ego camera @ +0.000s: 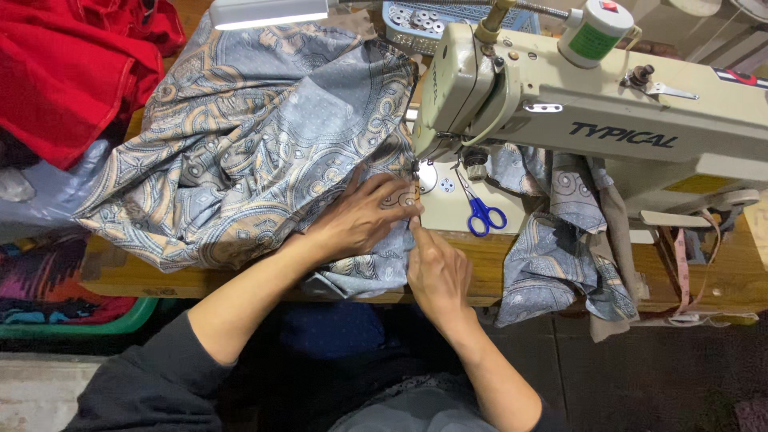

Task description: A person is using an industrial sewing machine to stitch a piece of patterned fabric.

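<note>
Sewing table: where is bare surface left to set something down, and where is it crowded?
Bare wood shows along the table's front edge, between the right hand and the draped patterned scrap, below the blue scissors. Left of the left hand, the patterned fabric covers everything; the needle area is crowded.

The sewing machine [608,120] stands on the wooden table [720,280], its needle end at centre. The patterned fabric [256,144] spreads from there toward 10 o'clock. Both hands, left hand [364,216] and right hand [436,272], lie at 6 o'clock of the needle, the scissors [482,212] just at their 3 o'clock. The basket [96,324] sits at 8 o'clock
</note>
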